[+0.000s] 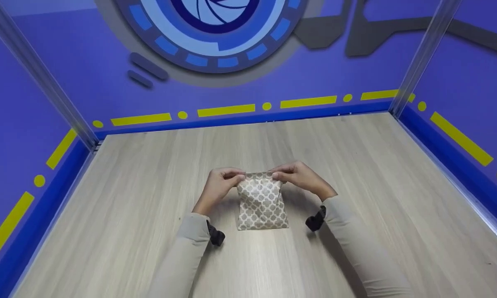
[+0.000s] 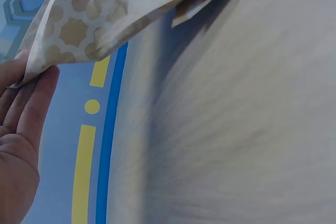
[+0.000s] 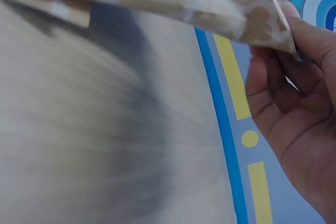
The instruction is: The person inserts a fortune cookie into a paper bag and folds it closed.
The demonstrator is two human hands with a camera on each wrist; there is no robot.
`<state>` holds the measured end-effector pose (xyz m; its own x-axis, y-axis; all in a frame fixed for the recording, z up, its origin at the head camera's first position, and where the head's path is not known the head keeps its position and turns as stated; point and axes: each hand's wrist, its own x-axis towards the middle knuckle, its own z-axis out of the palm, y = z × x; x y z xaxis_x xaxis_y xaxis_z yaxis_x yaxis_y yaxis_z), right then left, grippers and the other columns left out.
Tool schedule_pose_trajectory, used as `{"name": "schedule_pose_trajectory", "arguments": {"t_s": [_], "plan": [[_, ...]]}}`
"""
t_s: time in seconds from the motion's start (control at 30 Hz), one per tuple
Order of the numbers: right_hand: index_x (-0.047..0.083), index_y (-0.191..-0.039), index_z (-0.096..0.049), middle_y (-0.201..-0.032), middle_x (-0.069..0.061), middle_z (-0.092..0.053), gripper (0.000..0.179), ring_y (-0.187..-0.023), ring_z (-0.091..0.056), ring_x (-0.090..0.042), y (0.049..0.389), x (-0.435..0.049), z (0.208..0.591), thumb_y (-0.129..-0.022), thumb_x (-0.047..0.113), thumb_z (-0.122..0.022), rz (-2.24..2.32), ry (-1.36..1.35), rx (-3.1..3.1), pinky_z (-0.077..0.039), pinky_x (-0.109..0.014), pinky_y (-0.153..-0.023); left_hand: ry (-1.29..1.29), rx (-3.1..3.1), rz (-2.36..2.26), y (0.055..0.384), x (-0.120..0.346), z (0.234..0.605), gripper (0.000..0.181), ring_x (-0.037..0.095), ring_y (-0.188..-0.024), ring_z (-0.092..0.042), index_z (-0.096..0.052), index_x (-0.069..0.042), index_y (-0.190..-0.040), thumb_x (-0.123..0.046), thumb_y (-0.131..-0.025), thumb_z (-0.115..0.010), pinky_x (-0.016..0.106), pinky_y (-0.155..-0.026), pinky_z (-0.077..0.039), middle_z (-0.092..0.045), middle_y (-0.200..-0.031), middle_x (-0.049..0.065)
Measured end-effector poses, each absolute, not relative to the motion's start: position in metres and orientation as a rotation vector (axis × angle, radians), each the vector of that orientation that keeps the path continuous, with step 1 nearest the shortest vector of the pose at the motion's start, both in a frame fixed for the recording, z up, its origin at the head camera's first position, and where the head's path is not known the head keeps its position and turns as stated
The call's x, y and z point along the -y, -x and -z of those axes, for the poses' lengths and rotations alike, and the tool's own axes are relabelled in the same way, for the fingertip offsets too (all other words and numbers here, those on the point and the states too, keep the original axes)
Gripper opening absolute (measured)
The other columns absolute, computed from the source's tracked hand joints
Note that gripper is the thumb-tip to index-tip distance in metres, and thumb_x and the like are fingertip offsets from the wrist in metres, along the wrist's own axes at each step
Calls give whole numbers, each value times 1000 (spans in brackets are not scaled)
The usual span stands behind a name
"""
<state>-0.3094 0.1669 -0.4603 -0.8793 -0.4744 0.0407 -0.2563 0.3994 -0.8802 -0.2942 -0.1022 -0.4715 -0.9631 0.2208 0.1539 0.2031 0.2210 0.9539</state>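
Note:
A small flat bag with a beige-and-white quatrefoil pattern is held up at its top edge by both hands, its lower end near the tabletop. My left hand pinches the top left corner between thumb and fingers. At the top right corner, my right hand pinches it the same way. The left wrist view shows the bag's corner between the thumb and fingers of the left hand. In the right wrist view the right hand grips the opposite corner. The bag's inside is hidden.
A light wood-grain table lies under the hands. Blue-purple printed panels with yellow marks enclose its back and sides, joined by metal corner posts. Black straps sit at both wrists.

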Motion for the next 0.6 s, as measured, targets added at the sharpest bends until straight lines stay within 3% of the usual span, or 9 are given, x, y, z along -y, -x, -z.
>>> {"name": "schedule_pose_trajectory", "arguments": {"t_s": [0.2, 0.43, 0.6], "plan": [[7, -104, -75, -90, -8, -74, 28, -83, -66, -35, 309, -168, 460, -90, 30, -66, 1493, 611, -2524, -51, -51, -77, -332, -2424, -1902, 296, 104, 472, 17, 18, -89, -70, -73, -1, -102, -8, -87, -68, 27, -77, -56, -73, -100, 14], [0, -96, -74, -85, -15, -72, 20, -69, -64, -17, 311, -166, 463, -91, 18, -66, 1568, 661, -2602, -54, -39, -68, -371, -2461, -1928, 298, 102, 474, 19, 18, -89, -70, -69, 1, -103, -9, -87, -68, 28, -78, -56, -72, -99, 15], [1, -105, -72, -87, -11, -69, 25, -74, -63, -20, 311, -167, 465, -95, 21, -61, 1563, 606, -2559, -53, -43, -72, -339, -2586, -1874, 296, 102, 475, 15, 14, -83, -67, -71, -4, -95, -16, -86, -71, 26, -76, -55, -72, -92, 9]]}}
